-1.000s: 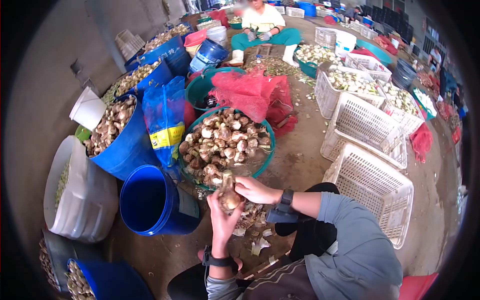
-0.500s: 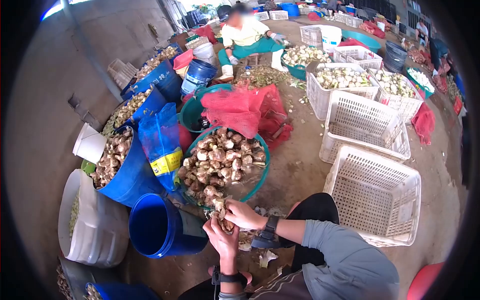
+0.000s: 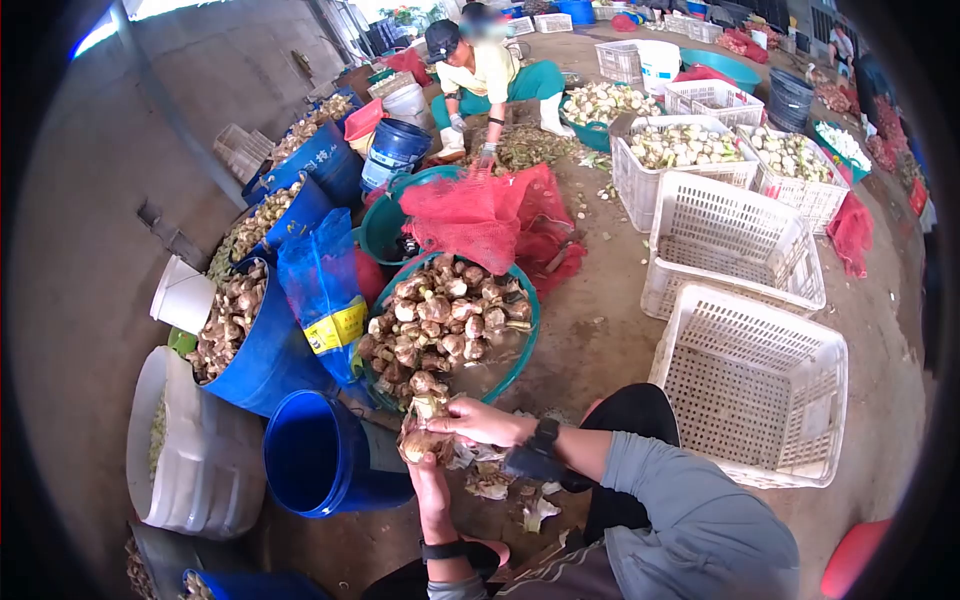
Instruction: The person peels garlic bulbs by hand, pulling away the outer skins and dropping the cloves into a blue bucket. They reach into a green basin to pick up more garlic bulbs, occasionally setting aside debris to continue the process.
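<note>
My left hand (image 3: 424,468) holds a brown bulb (image 3: 421,437) from below, low in the middle of the view. My right hand (image 3: 476,420) reaches across from the right and grips the top of the same bulb, a dark watch on its wrist. Just beyond the hands stands a green tub (image 3: 524,350) heaped with brown and white bulbs. Peelings (image 3: 500,483) lie on the floor under my hands. An empty blue bucket (image 3: 316,455) stands to the left of my hands.
Blue barrels (image 3: 262,355) full of bulbs and a white sack (image 3: 200,460) line the left. Empty white crates (image 3: 752,385) stand to the right, filled ones further back. A red net bag (image 3: 485,215) lies beyond the tub. Another person (image 3: 480,70) crouches at the far end.
The view has shifted slightly. My hands have lowered a little with the bulb, and the right hand now pulls at its top. The far person has leaned forward and reached down.
</note>
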Demonstrator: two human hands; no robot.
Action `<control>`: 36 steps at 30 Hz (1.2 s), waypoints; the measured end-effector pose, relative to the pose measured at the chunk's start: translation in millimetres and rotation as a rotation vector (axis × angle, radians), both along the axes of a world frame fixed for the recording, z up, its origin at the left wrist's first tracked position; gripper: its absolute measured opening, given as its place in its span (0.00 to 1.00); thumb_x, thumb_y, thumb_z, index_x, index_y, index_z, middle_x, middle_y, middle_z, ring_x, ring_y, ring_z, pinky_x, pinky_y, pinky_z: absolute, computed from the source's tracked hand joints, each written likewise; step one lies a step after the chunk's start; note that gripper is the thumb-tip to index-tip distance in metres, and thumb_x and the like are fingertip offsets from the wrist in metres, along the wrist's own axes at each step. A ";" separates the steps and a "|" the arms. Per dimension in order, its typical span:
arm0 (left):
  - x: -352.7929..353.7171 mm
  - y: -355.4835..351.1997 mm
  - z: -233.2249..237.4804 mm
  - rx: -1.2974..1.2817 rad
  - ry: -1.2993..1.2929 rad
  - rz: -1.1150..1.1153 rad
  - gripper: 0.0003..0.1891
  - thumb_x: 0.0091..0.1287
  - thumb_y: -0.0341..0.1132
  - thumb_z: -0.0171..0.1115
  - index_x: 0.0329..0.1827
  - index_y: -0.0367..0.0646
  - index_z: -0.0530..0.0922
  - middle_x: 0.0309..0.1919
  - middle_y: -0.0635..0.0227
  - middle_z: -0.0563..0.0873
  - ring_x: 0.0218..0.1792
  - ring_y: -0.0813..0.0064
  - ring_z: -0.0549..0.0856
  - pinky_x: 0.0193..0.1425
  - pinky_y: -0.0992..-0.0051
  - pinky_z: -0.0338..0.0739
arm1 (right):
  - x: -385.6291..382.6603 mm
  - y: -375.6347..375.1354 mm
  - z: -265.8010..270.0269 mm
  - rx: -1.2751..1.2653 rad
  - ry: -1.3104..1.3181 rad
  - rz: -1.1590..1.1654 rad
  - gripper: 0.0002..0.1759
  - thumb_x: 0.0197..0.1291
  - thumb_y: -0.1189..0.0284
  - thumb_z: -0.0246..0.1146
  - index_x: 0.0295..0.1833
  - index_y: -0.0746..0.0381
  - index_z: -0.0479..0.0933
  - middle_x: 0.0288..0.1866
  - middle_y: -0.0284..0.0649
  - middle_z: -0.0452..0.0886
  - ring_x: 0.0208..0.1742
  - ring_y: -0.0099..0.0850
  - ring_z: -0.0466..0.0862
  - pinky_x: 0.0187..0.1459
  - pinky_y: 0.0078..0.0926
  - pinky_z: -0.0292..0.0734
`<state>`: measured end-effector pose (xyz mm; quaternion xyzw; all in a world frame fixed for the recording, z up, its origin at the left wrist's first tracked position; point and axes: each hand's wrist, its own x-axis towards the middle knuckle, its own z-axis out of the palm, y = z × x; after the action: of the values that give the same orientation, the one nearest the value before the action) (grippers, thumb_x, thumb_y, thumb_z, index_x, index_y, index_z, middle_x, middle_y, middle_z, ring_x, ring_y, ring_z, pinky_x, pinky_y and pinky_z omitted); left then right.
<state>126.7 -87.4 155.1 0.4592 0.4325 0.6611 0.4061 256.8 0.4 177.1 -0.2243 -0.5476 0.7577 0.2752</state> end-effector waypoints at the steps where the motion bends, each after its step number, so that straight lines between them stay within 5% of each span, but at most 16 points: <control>1: -0.7 3.3 -1.3 0.003 0.002 0.004 0.33 0.63 0.54 0.55 0.67 0.44 0.62 0.56 0.62 0.73 0.56 0.69 0.74 0.53 0.72 0.72 | -2.3 0.4 -4.7 -0.001 0.025 -0.012 0.16 0.66 0.59 0.58 0.39 0.62 0.77 0.21 0.24 0.69 0.20 0.12 0.65 0.20 0.14 0.58; 4: 0.1 3.2 4.3 -0.150 -0.397 -0.215 0.32 0.61 0.62 0.51 0.58 0.45 0.69 0.41 0.70 0.79 0.33 0.76 0.77 0.30 0.77 0.67 | -1.2 0.6 -9.5 0.075 0.027 -0.065 0.14 0.67 0.61 0.56 0.40 0.62 0.76 0.21 0.24 0.69 0.18 0.12 0.64 0.19 0.13 0.58; 8: 3.6 8.8 4.2 -0.154 -0.260 -0.041 0.32 0.63 0.61 0.49 0.59 0.45 0.69 0.44 0.68 0.79 0.35 0.75 0.78 0.31 0.77 0.69 | 1.6 -5.3 -3.0 -0.130 0.214 -0.011 0.14 0.69 0.62 0.53 0.42 0.63 0.74 0.23 0.26 0.70 0.20 0.13 0.67 0.21 0.13 0.61; 9: 5.6 6.4 2.0 -0.057 -0.152 0.099 0.34 0.66 0.54 0.54 0.68 0.44 0.56 0.53 0.63 0.74 0.44 0.73 0.78 0.39 0.73 0.75 | -0.7 -6.7 -5.1 -0.160 0.243 0.034 0.14 0.69 0.63 0.53 0.43 0.64 0.74 0.23 0.26 0.70 0.21 0.14 0.68 0.21 0.14 0.62; 10: 6.1 9.8 0.8 0.000 -0.160 0.161 0.32 0.67 0.54 0.52 0.67 0.46 0.57 0.54 0.63 0.73 0.48 0.72 0.77 0.44 0.72 0.75 | -3.6 -8.7 -7.3 -0.168 0.247 0.045 0.14 0.69 0.63 0.53 0.43 0.64 0.74 0.23 0.26 0.70 0.21 0.14 0.68 0.21 0.14 0.62; 13: 9.7 15.9 9.6 -0.047 -0.361 0.213 0.27 0.68 0.58 0.45 0.61 0.49 0.68 0.52 0.69 0.77 0.50 0.74 0.78 0.48 0.73 0.72 | -6.9 -7.6 -7.1 0.887 0.103 -0.374 0.09 0.64 0.72 0.55 0.45 0.66 0.71 0.26 0.45 0.75 0.23 0.41 0.76 0.24 0.32 0.72; 15: 12.0 14.5 22.1 -0.121 -0.393 0.188 0.26 0.67 0.60 0.44 0.55 0.51 0.73 0.45 0.73 0.80 0.44 0.77 0.78 0.40 0.75 0.70 | 5.8 -4.2 -4.7 1.053 -0.089 -0.365 0.10 0.62 0.75 0.56 0.48 0.65 0.70 0.33 0.52 0.76 0.28 0.49 0.76 0.28 0.35 0.74; 17: 11.0 14.2 36.8 -0.298 -0.531 0.115 0.26 0.67 0.61 0.42 0.53 0.51 0.74 0.40 0.73 0.82 0.38 0.77 0.79 0.36 0.76 0.69 | -0.2 8.3 -10.6 1.146 0.054 -0.464 0.10 0.63 0.73 0.57 0.48 0.65 0.71 0.32 0.45 0.77 0.27 0.39 0.79 0.28 0.31 0.75; 21: -2.2 10.7 21.2 -0.315 -0.254 -0.154 0.27 0.70 0.58 0.44 0.61 0.47 0.67 0.44 0.66 0.81 0.42 0.74 0.81 0.42 0.73 0.75 | -6.7 4.7 -13.6 0.082 0.013 -0.099 0.11 0.67 0.68 0.55 0.48 0.64 0.74 0.30 0.27 0.75 0.24 0.11 0.69 0.23 0.12 0.66; 23: 14.2 8.9 14.2 -0.022 0.244 0.314 0.25 0.69 0.51 0.50 0.61 0.43 0.65 0.47 0.62 0.77 0.43 0.73 0.80 0.48 0.72 0.76 | -5.8 -4.0 -8.4 -0.180 0.075 -0.101 0.11 0.68 0.68 0.54 0.47 0.65 0.74 0.26 0.24 0.72 0.22 0.13 0.68 0.22 0.13 0.65; 25: 9.0 12.6 13.7 0.075 0.422 0.427 0.24 0.68 0.46 0.55 0.60 0.41 0.65 0.51 0.61 0.74 0.45 0.73 0.79 0.51 0.73 0.75 | -5.1 -2.1 -12.6 -0.025 0.032 -0.105 0.11 0.68 0.69 0.54 0.47 0.64 0.74 0.24 0.24 0.70 0.21 0.13 0.67 0.22 0.13 0.65; 27: -7.7 14.2 4.3 -0.050 0.064 0.331 0.25 0.68 0.52 0.47 0.59 0.44 0.67 0.46 0.63 0.79 0.39 0.75 0.81 0.37 0.77 0.77 | 0.3 0.0 -12.7 0.130 -0.017 -0.110 0.10 0.68 0.69 0.54 0.47 0.63 0.74 0.22 0.24 0.68 0.20 0.13 0.66 0.21 0.13 0.64; 29: -25.1 10.4 9.6 -0.280 -0.433 -0.016 0.30 0.64 0.61 0.43 0.53 0.42 0.73 0.34 0.63 0.83 0.23 0.74 0.80 0.20 0.78 0.72 | 9.5 4.1 -5.8 -0.136 0.017 0.100 0.10 0.68 0.68 0.53 0.46 0.63 0.75 0.21 0.23 0.66 0.19 0.13 0.65 0.20 0.13 0.61; 31: -26.7 10.4 21.6 -0.373 -0.676 -0.281 0.32 0.65 0.63 0.41 0.53 0.41 0.73 0.32 0.63 0.83 0.20 0.74 0.79 0.17 0.79 0.71 | 5.8 17.4 -31.0 -0.331 0.238 0.273 0.10 0.67 0.69 0.55 0.48 0.62 0.74 0.23 0.29 0.73 0.23 0.17 0.74 0.27 0.17 0.71; 34: -27.8 13.5 10.1 -0.469 -0.312 -0.141 0.38 0.66 0.69 0.31 0.54 0.43 0.72 0.34 0.62 0.83 0.21 0.76 0.78 0.22 0.78 0.75 | -8.6 5.0 -17.8 -0.253 0.286 0.116 0.12 0.68 0.68 0.53 0.50 0.64 0.73 0.32 0.35 0.78 0.32 0.25 0.79 0.37 0.23 0.76; 36: -9.2 11.3 2.1 -0.353 -0.171 0.064 0.29 0.67 0.57 0.48 0.61 0.45 0.59 0.39 0.62 0.79 0.24 0.78 0.78 0.22 0.80 0.75 | -24.8 -1.6 -26.3 0.284 0.266 -0.315 0.13 0.69 0.69 0.51 0.53 0.65 0.72 0.43 0.38 0.79 0.44 0.31 0.79 0.49 0.27 0.74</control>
<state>117.5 -76.1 157.2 0.3091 0.5198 0.6244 0.4944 232.0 -1.2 150.7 -0.1644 -0.5659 0.6437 0.4883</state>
